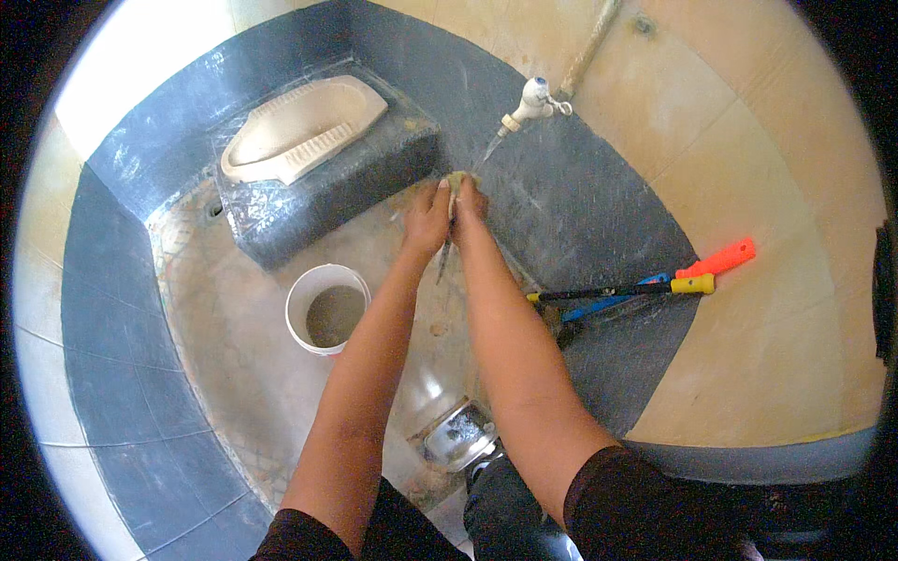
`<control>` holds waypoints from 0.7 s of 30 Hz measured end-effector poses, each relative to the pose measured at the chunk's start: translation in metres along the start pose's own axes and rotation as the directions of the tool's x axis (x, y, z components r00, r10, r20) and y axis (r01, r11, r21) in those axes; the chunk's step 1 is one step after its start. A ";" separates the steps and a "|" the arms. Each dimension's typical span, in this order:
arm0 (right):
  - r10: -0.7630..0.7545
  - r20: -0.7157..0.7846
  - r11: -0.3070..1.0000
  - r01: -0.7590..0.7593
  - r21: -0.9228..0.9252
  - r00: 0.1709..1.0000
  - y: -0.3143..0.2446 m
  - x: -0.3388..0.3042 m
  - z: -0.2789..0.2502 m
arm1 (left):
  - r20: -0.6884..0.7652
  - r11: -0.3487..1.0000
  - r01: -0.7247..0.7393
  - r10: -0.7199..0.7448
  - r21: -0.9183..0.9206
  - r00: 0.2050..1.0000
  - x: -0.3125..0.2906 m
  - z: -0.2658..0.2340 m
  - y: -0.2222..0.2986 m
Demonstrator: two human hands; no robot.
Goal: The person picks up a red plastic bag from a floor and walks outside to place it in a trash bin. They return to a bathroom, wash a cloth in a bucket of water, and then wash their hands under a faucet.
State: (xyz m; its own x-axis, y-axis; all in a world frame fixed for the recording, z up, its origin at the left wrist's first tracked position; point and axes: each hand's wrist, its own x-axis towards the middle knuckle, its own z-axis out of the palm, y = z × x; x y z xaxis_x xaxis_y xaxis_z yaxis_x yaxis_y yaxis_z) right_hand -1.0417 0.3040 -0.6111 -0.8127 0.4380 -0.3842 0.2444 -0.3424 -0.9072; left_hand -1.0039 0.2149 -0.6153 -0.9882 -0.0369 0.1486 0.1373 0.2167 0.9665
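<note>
Both my arms reach forward below a white tap [535,101] on the wall, and water runs from its spout. My left hand [428,217] and my right hand [470,202] are pressed together around a small yellowish-green wad [456,179]. Whether it is a cloth or a sponge I cannot tell, as the fingers cover most of it. Water streams down from beneath the hands to the floor. Left of my left forearm stands a white bucket [296,309] with murky greyish water in it.
A beige squat toilet pan [323,117] sits on a raised dark step [337,192] at the far left. Long-handled tools with a black-and-yellow handle [692,284] and an orange handle [720,258] lean at the right wall. A shiny metal vessel [458,435] stands near my feet.
</note>
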 end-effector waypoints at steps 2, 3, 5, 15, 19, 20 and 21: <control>0.031 -0.080 0.999 -0.033 -0.016 0.996 -0.016 -0.006 -0.010 | 0.133 0.982 0.126 -0.108 -0.143 0.985 -0.017 0.008 0.011; 0.054 -0.110 0.998 -0.055 -0.012 0.993 -0.024 -0.005 -0.016 | 0.207 0.959 0.193 -0.150 -0.206 0.967 -0.029 0.011 0.019; 0.090 -0.131 0.996 -0.088 0.024 0.987 -0.024 0.001 -0.024 | 0.363 0.895 0.373 -0.273 -0.242 0.891 -0.048 0.012 0.027; 0.069 0.228 0.977 -0.113 0.183 0.971 -0.040 -0.032 -0.013 | 0.216 0.906 0.420 -0.402 -0.046 0.890 -0.034 0.009 -0.011; -0.140 -0.004 0.976 0.139 0.170 0.990 -0.027 -0.004 -0.022 | 0.229 0.968 0.187 -0.223 0.167 0.947 -0.035 0.017 0.001; -0.127 -0.030 0.980 0.130 0.153 0.991 -0.029 0.005 -0.026 | 0.221 0.975 0.164 -0.194 0.147 0.956 -0.036 0.021 0.004; -0.109 -0.052 0.984 0.115 0.133 0.993 -0.032 0.011 -0.030 | 0.207 0.981 0.147 -0.172 0.129 0.963 -0.036 0.025 0.006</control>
State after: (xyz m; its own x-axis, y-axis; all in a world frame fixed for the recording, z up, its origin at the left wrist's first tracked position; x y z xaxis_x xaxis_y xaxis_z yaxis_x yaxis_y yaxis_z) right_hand -1.0422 0.3443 -0.5917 -0.8057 0.5157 -0.2914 0.0763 -0.3974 -0.9145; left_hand -0.9689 0.2418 -0.6196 -0.9894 0.1294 -0.0664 -0.0197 0.3330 0.9427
